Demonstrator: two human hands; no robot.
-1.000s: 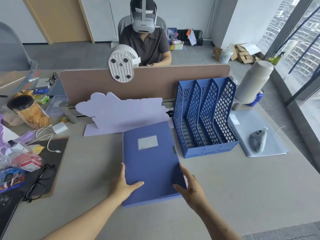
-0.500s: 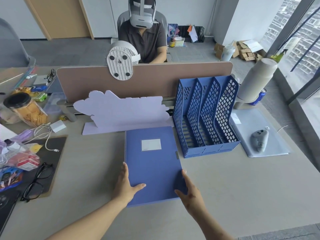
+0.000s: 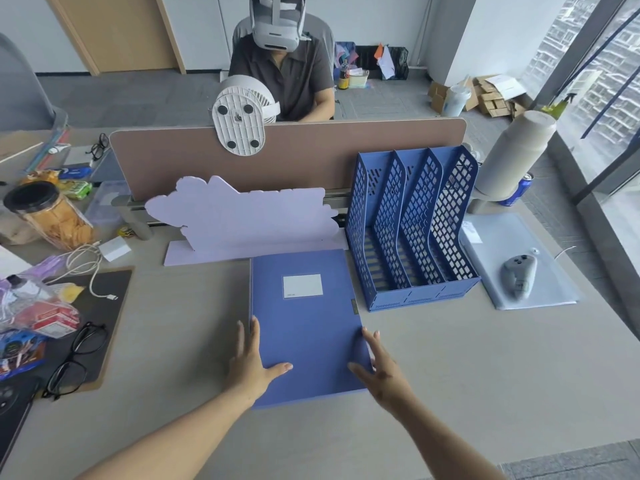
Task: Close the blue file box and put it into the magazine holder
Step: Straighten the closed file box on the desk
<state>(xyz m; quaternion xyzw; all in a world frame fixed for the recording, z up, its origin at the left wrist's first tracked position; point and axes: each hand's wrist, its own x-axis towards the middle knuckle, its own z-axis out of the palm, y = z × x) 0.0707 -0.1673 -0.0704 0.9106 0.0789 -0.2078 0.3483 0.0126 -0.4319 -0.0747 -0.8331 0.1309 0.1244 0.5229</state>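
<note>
A: Blue file box (image 3: 304,327): position and condition?

B: Lid down, lying flat on the desk (image 3: 485,368), long axis pointing away from the wearer. A white label (image 3: 302,285) sits on the upper half of the cover; a small clasp tab shows at the right edge.

A: Hands?

B: Both open, fingers spread, nothing pinched. Left hand (image 3: 252,365) lies along the box's near left edge, thumb across the cover. Right hand (image 3: 381,370) lies at the near right corner, thumb toward the cover; whether its fingers touch the edge cannot be told.

A: Magazine holder?

B: Blue magazine holder (image 3: 415,230), perforated walls, three upright slots, standing just beside the box's far right corner and apart from it. The slots show nothing inside.

A: Surroundings?

B: Behind the box, a pale cut-out board (image 3: 242,220) stands against the brown desk divider (image 3: 311,150). Right of the holder, a grey controller (image 3: 519,275) rests on a clear folder (image 3: 540,292). At far left, eyeglasses (image 3: 74,362) lie on a dark pad, near a snack jar (image 3: 52,216) and a white cable (image 3: 86,265).
</note>
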